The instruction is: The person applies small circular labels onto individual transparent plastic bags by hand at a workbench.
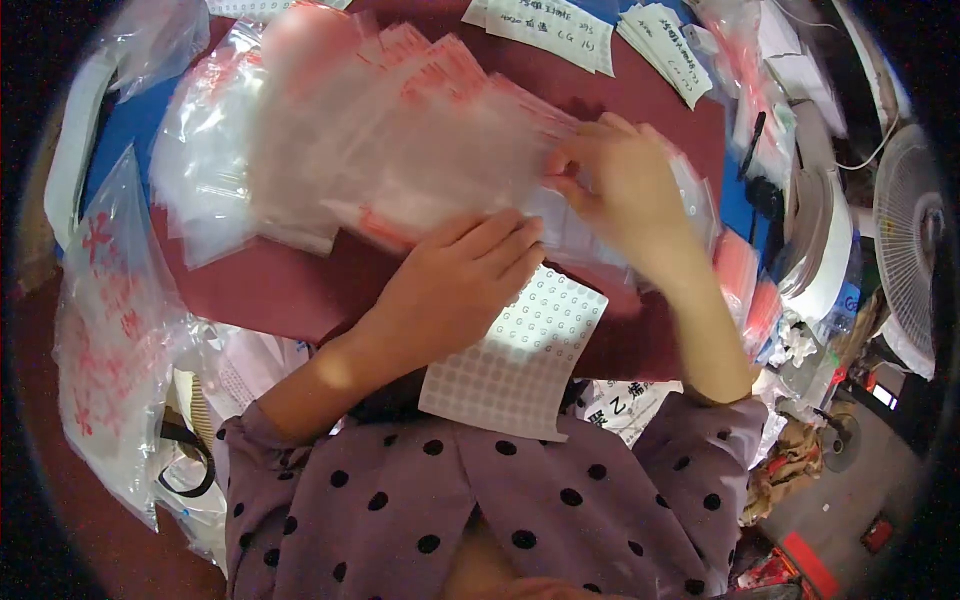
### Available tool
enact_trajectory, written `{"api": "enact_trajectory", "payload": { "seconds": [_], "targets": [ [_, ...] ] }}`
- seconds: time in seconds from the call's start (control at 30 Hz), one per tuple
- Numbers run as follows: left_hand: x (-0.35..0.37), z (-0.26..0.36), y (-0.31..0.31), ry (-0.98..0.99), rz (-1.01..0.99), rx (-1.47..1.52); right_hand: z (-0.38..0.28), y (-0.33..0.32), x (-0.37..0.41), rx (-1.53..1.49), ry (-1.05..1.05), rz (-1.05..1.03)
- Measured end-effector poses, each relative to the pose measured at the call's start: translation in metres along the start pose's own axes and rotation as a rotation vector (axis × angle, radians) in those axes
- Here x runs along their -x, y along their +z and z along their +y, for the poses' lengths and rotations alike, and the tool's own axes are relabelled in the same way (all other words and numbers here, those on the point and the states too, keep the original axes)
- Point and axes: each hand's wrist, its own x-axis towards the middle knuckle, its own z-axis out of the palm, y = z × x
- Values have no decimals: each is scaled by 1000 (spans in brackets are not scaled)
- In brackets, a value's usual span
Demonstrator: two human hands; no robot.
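My left hand has its fingers together over the top of a sheet of round stickers printed with a G. The sheet slants down from under the hand over the table's near edge; its upper part is bright white and its lower rows look bare. Beside it, my right hand is slightly blurred, with thumb and fingers pinched at the right edge of a clear plastic bag with red marks. That bag is smeared by motion and lies over a fanned layer of similar bags.
Handwritten paper slips lie at the far side of the dark red table. A large plastic bag with red print hangs at the left. On the right are bundled red-edged bags, a black cord and a white fan.
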Motion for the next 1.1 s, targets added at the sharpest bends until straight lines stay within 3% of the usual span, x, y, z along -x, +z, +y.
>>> {"api": "enact_trajectory", "payload": {
  "seconds": [0.13, 0.2, 0.23, 0.3, 0.37, 0.43, 0.57, 0.67, 0.77, 0.83, 0.87, 0.93, 0.97, 1.03, 1.1],
  "targets": [
    [0, -2, -2, 18, 18, 40, 3, -6, 3, 244, 143, 4],
    [1, -1, -1, 24, 12, 22, 22, -6, 7, -44, 308, -164],
    [0, -1, -1, 21, 6, 10, 20, -4, 9, -37, 302, -156],
    [1, -1, -1, 19, 0, 6, 10, 2, 19, 33, -6, 140],
    [1, -1, 0, 25, -16, -4, -1, 10, 21, 6, -14, 153],
    [1, 0, -3, 43, -41, -32, -11, 16, 22, 373, 38, 180],
    [0, 0, -6, 70, -62, -32, 4, -6, 15, 259, 283, 90],
    [-1, 5, -15, 82, 35, -51, 13, 2, 25, 102, 170, 184],
    [3, 15, -27, -29, 15, 171, 21, -8, 39, -36, 55, 193],
    [6, 18, -23, -281, 104, 587, -8, -16, 57, -543, 187, 111],
    [4, 19, -28, -279, 96, 580, -26, -18, 65, -615, 45, 158],
    [-4, 23, -40, -430, -104, 807, -43, -23, 73, -638, -32, 67],
    [-5, 23, -40, -426, -112, 798, -48, -20, 76, -547, 32, 84],
    [-3, 25, -39, -492, -138, 1163, -49, -10, 82, -569, 26, 151],
    [3, 29, -38, -520, -114, 1226, -49, -5, 87, -590, 23, 213]
  ]
}}
